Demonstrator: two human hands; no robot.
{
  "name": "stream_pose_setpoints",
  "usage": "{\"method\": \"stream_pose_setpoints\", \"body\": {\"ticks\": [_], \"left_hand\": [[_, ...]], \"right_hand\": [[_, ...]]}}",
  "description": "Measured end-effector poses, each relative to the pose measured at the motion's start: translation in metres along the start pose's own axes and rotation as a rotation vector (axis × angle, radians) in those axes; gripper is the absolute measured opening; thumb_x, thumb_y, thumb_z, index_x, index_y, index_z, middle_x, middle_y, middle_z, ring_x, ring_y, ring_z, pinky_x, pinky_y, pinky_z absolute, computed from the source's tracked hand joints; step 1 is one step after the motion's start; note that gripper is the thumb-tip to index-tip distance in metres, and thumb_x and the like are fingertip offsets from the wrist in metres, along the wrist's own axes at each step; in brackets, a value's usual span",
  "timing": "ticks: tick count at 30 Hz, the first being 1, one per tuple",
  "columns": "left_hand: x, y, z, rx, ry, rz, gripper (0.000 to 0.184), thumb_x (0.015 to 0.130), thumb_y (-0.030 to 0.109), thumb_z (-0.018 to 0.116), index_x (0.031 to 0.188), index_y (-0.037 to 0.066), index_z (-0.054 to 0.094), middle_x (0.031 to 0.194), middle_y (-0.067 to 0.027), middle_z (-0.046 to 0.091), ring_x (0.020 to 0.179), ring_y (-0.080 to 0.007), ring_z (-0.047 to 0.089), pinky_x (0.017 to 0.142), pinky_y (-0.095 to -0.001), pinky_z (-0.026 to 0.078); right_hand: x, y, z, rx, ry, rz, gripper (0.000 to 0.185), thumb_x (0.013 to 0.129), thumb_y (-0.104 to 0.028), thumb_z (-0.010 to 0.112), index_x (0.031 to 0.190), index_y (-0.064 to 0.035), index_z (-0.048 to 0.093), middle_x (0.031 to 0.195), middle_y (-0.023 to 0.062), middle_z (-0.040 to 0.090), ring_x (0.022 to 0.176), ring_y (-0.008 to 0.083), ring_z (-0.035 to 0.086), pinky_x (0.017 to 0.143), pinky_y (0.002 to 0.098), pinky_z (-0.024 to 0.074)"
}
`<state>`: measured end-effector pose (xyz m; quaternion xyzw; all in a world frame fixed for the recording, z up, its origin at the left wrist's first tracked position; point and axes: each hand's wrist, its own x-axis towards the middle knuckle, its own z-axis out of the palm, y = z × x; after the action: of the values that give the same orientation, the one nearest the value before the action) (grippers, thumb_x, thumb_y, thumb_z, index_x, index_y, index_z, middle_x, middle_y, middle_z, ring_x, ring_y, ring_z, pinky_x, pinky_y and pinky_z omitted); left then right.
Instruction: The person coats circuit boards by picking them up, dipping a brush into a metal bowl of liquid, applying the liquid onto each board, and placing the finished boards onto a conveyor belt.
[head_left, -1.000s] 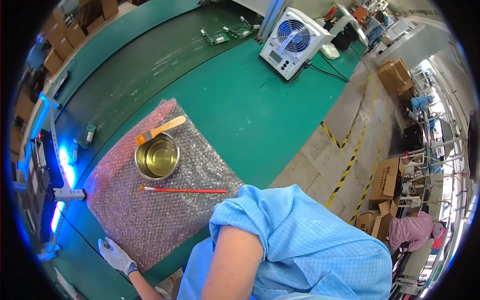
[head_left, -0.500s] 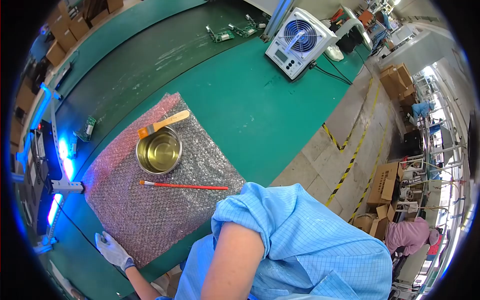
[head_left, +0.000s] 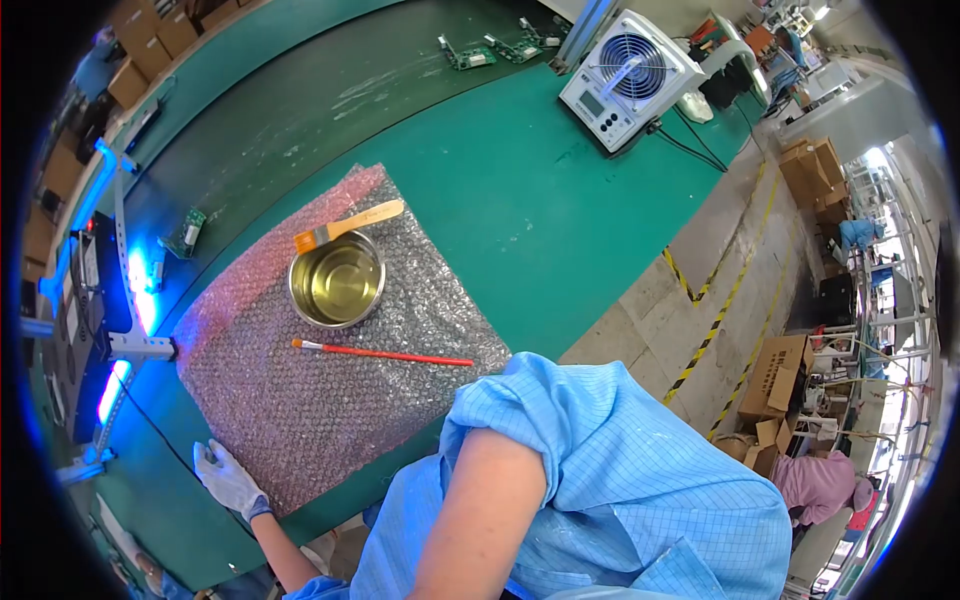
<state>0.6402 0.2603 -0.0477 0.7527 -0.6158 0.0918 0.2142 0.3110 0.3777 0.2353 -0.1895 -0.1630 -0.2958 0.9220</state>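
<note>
My left hand [head_left: 230, 482], in a white glove, rests at the near left corner of a sheet of bubble wrap [head_left: 270, 400] on the green bench. Its fingers are loosely extended and slightly apart, with nothing visible in them. My right arm bends downward at the bottom middle, and its hand lies outside the view. On the wrap stands a round metal bowl [head_left: 372, 312] of clear yellowish liquid. A flat brush with a wooden handle [head_left: 365, 217] lies across the bowl's far rim. Nearer to me lies a thin red-handled paintbrush [head_left: 400, 355].
A white fan unit [head_left: 625, 80] stands at the bench's far right. Several green circuit boards [head_left: 465, 56] lie on the dark strip behind, another board [head_left: 185, 235] at left. A bracket with blue lights [head_left: 140, 345] stands at the left. Cardboard boxes [head_left: 778, 375] and a person in pink [head_left: 815, 485] are at right.
The view has shifted slightly, so the bench and its things appear a little farther right. My left hand stays at the wrap's corner; the bowl and brushes keep their places.
</note>
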Motion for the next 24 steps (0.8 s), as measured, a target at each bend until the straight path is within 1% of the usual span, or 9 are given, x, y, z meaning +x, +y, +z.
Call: {"method": "stream_pose_setpoints", "body": {"ticks": [3,6,10,11,24], "left_hand": [[0.0003,-0.0026,0.0005,0.013,0.040,0.082,0.033,0.090,0.027,0.061,0.110,0.000,0.060,0.098,-0.0174,0.065,0.087,-0.0288,0.064,0.076,-0.0369,0.051],[0.0013,-0.0028,0.0006,0.050,0.010,0.059,0.033,0.090,0.026,0.061,0.109,0.000,0.060,0.098,-0.0172,0.065,0.087,-0.0287,0.064,0.076,-0.0366,0.051],[-0.0001,-0.0023,0.0020,0.012,0.027,0.034,0.032,0.089,0.026,0.062,0.109,0.000,0.060,0.097,-0.0175,0.065,0.086,-0.0289,0.064,0.074,-0.0369,0.051],[0.0004,-0.0025,0.0017,0.037,0.039,0.066,0.033,0.089,0.026,0.062,0.109,0.000,0.060,0.096,-0.0177,0.065,0.084,-0.0292,0.064,0.073,-0.0371,0.051],[0.0003,-0.0045,0.0006,0.035,0.050,0.118,0.034,0.090,0.027,0.062,0.110,0.001,0.059,0.097,-0.0163,0.066,0.087,-0.0286,0.064,0.075,-0.0371,0.051]], "right_hand": [[0.0028,0.0009,0.0016,0.016,-0.023,0.009,0.038,0.095,-0.023,0.051,0.123,0.0025,0.047,0.115,0.0169,0.058,0.100,0.0267,0.057,0.091,0.0384,0.0438],[0.0021,0.0015,0.0016,0.013,-0.024,0.015,0.038,0.094,-0.023,0.051,0.122,0.0024,0.047,0.114,0.0168,0.058,0.100,0.0265,0.057,0.091,0.0382,0.0439],[0.0029,0.0021,-0.0009,-0.001,-0.005,0.021,0.037,0.094,-0.023,0.052,0.121,0.0024,0.048,0.114,0.0167,0.058,0.099,0.0263,0.057,0.090,0.0380,0.0441],[0.0027,0.0027,-0.0012,-0.002,-0.005,0.021,0.037,0.094,-0.023,0.052,0.121,0.0024,0.048,0.113,0.0167,0.059,0.099,0.0262,0.057,0.090,0.0379,0.0441],[0.0028,0.0027,-0.0016,-0.019,-0.010,0.015,0.036,0.093,-0.023,0.053,0.119,0.0022,0.049,0.111,0.0162,0.059,0.098,0.0255,0.057,0.089,0.0373,0.0445]]}}
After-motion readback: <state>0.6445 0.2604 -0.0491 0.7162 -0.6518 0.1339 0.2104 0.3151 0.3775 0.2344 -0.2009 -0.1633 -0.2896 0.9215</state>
